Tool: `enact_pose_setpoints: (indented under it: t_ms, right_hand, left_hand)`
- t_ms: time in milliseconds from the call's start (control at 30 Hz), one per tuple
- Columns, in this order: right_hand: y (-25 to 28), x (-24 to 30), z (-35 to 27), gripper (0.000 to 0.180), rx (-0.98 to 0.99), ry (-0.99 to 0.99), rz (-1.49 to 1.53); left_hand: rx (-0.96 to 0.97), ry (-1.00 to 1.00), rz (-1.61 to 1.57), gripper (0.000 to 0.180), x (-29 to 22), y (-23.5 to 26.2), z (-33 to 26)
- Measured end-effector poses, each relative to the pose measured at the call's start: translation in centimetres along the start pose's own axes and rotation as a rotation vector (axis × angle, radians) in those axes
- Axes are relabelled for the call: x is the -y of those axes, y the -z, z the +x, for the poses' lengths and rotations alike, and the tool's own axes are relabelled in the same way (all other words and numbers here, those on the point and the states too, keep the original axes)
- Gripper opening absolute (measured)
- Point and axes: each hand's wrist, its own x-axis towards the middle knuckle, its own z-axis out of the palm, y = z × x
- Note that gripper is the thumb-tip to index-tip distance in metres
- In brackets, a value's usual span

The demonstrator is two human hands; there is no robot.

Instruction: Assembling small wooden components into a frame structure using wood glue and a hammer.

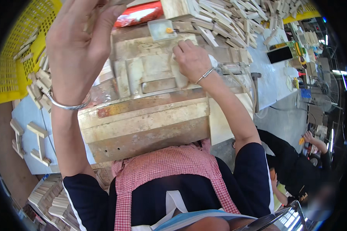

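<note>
The left hand (79,42) is raised open, fingers spread, holding nothing, above the left edge of a worn wooden workbench (142,119). Farther back, the right hand (192,61) presses closed on a small wooden block (179,77) at the bench's middle. Loose wooden sticks (227,23) pile along the far edge.

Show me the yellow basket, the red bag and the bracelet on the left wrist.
yellow basket (11,65), head view, on its mesh wall.
red bag (140,13), head view, on its shiny middle.
bracelet (67,106), head view, on the silver band under the left wrist.
</note>
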Motion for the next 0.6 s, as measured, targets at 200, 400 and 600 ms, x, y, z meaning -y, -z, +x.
enact_pose_setpoints:
  t_ms: [200,400,600]
  right_hand:
    - [1.6,9.8,3.2,0.019,0.349,0.044,0.590]
    - [0.7,9.8,5.8,0.028,0.557,0.116,0.483]
    - [1.2,9.5,7.6,0.028,0.690,0.103,0.445]
  left_hand:
    - [-0.115,0.181,0.022,0.026,1.8,3.8,-3.1]
    - [-0.054,0.108,0.051,0.023,1.4,3.5,-4.0]
    - [-0.043,0.175,0.056,0.022,-1.4,4.4,-4.8]
